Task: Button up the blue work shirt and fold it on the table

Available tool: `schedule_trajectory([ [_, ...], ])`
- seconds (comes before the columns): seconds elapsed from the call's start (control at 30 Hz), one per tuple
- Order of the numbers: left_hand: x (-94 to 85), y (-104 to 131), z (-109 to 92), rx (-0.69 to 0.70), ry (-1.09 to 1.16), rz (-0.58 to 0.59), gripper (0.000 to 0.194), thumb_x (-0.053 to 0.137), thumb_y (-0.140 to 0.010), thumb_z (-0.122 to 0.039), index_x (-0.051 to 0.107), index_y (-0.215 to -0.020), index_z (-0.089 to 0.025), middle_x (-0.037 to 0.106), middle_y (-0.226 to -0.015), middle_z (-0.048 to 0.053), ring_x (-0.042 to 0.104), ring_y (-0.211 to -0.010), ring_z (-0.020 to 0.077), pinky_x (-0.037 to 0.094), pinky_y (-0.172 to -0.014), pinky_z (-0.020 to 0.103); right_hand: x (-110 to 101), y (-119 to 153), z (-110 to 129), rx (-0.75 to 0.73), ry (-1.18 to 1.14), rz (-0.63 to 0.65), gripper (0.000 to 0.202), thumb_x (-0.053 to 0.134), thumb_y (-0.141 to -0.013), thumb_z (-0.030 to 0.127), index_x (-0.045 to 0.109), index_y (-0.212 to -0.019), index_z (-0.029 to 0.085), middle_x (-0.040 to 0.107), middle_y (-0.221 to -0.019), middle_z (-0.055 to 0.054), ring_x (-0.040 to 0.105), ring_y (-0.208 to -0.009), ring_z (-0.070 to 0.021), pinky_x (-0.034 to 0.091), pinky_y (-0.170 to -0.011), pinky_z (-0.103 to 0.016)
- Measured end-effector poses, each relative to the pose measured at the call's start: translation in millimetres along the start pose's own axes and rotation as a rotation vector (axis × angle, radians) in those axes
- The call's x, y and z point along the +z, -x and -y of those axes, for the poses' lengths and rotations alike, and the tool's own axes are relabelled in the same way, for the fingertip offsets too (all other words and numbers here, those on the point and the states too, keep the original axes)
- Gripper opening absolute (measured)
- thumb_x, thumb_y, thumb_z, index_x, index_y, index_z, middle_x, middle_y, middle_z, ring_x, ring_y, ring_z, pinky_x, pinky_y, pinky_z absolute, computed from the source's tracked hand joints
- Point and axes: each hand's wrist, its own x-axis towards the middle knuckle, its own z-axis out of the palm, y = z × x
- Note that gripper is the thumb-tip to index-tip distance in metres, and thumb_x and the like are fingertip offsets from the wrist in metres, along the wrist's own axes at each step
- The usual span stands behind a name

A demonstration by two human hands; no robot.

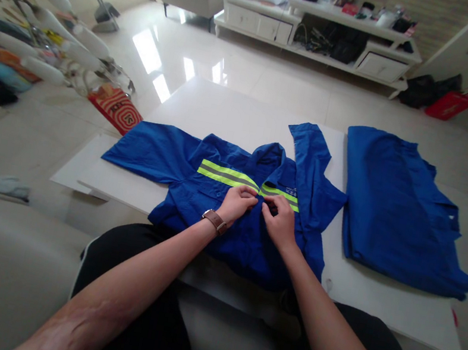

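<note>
white table [235,116] | glossy tiled floor [285,87] | white TV cabinet [312,38]

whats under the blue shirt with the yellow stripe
The blue shirt lies on a white table, its hem hanging over the near edge toward the lap. Both hands, left hand and right hand, rest on its front. Anything beneath the cloth is hidden.

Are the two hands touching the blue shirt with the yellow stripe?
Touching. The head view shows the left hand and right hand pressed on the front of the blue shirt, fingers pinching its placket below the stripe.
</note>
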Motion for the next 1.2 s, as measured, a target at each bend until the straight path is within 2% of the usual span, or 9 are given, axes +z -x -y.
schedule_trajectory([
  [0.2, -2.3, 0, -2, 0.140, -0.114, 0.064, 0.026, 0.065, -0.061, -0.005, 0.061, -0.083, -0.018, 0.063, -0.059, -0.006, 0.050, -0.050, 0.0070, 0.036, -0.051, 0.019, -1, 0, 5, 0.009, -0.060, -0.005, 0.015, 0.057, -0.092, 0.032, 0.068, -0.095, 0.021, 0.067, -0.094, -0.006, 0.063, -0.087, -0.0212, 0.051, -0.077, -0.035],
  [0.37, -4.7, 0, -1, 0.333, -0.314, 0.112, 0.028, 0.068, -0.061, -0.007, 0.062, -0.086, -0.018, 0.062, -0.064, -0.006, 0.051, -0.054, 0.0062, 0.036, -0.053, 0.018, 1, -3, 3, 0.144, -0.215, -0.023, 0.017, 0.063, -0.085, 0.037, 0.063, -0.079, 0.021, 0.062, -0.081, -0.002, 0.058, -0.074, -0.0175, 0.046, -0.068, -0.031],
  [0.53, -6.5, -1, 1, 0.262, -0.284, 0.180, 0.030, 0.075, -0.064, -0.017, 0.059, -0.089, -0.020, 0.060, -0.060, -0.007, 0.051, -0.052, 0.0071, 0.035, -0.053, 0.018, 2, -7, -3, 0.258, -0.350, -0.037, 0.019, 0.066, -0.076, 0.039, 0.060, -0.072, 0.022, 0.059, -0.073, 0.001, 0.053, -0.070, -0.0162, 0.045, -0.069, -0.031],
  [0.7, -7.4, -2, -5, 0.231, -0.397, 0.226, 0.028, 0.072, -0.066, -0.013, 0.058, -0.089, -0.021, 0.061, -0.060, -0.006, 0.053, -0.054, 0.0099, 0.036, -0.054, 0.020, 8, -6, -12, 0.360, -0.414, -0.020, 0.022, 0.065, -0.074, 0.043, 0.059, -0.071, 0.022, 0.058, -0.066, 0.002, 0.052, -0.065, -0.0162, 0.043, -0.064, -0.030],
  [0.9, -16.1, 7, -11, 0.357, -0.860, 0.067, 0.024, 0.063, -0.068, -0.003, 0.065, -0.083, -0.021, 0.061, -0.063, -0.002, 0.054, -0.060, 0.0159, 0.038, -0.063, 0.027, 6, -1, -19, 0.237, 0.098, 0.035, 0.010, 0.055, -0.082, 0.029, 0.061, -0.076, 0.023, 0.064, -0.079, -0.003, 0.057, -0.072, -0.0194, 0.046, -0.069, -0.033],
  [1.0, -27.7, 5, -21, 0.386, -0.983, -0.025, 0.021, 0.056, -0.079, -0.007, 0.067, -0.089, -0.021, 0.066, -0.074, 0.004, 0.059, -0.069, 0.0200, 0.041, -0.068, 0.030, -6, -2, -20, 0.167, 0.165, 0.024, 0.010, 0.055, -0.083, 0.026, 0.063, -0.088, 0.023, 0.066, -0.089, -0.004, 0.060, -0.078, -0.0201, 0.048, -0.075, -0.034],
  [1.1, -38.8, -17, -39, 0.370, -1.019, -0.085, 0.013, 0.059, -0.081, -0.014, 0.066, -0.090, -0.021, 0.070, -0.084, 0.006, 0.062, -0.076, 0.0221, 0.043, -0.071, 0.031, -20, -11, -29, 0.107, 0.181, 0.023, 0.012, 0.053, -0.087, 0.026, 0.063, -0.092, 0.023, 0.066, -0.093, -0.005, 0.062, -0.087, -0.0215, 0.050, -0.083, -0.036],
  [1.17, -41.2, -45, -52, 0.327, -1.021, -0.114, 0.008, 0.070, -0.076, -0.021, 0.064, -0.082, -0.022, 0.070, -0.084, 0.007, 0.064, -0.079, 0.0236, 0.044, -0.073, 0.031, -25, -25, -39, 0.094, 0.211, 0.029, 0.014, 0.052, -0.089, 0.028, 0.064, -0.094, 0.023, 0.067, -0.097, -0.006, 0.064, -0.092, -0.0224, 0.050, -0.086, -0.037],
  [1.2, -40.3, -61, -58, 0.304, -1.008, -0.129, 0.015, 0.076, -0.072, -0.024, 0.062, -0.077, -0.022, 0.070, -0.082, 0.007, 0.065, -0.080, 0.0244, 0.045, -0.073, 0.031, -26, -35, -44, 0.101, 0.226, 0.028, 0.016, 0.051, -0.090, 0.030, 0.065, -0.095, 0.022, 0.068, -0.099, -0.007, 0.064, -0.094, -0.0226, 0.051, -0.087, -0.037],
])
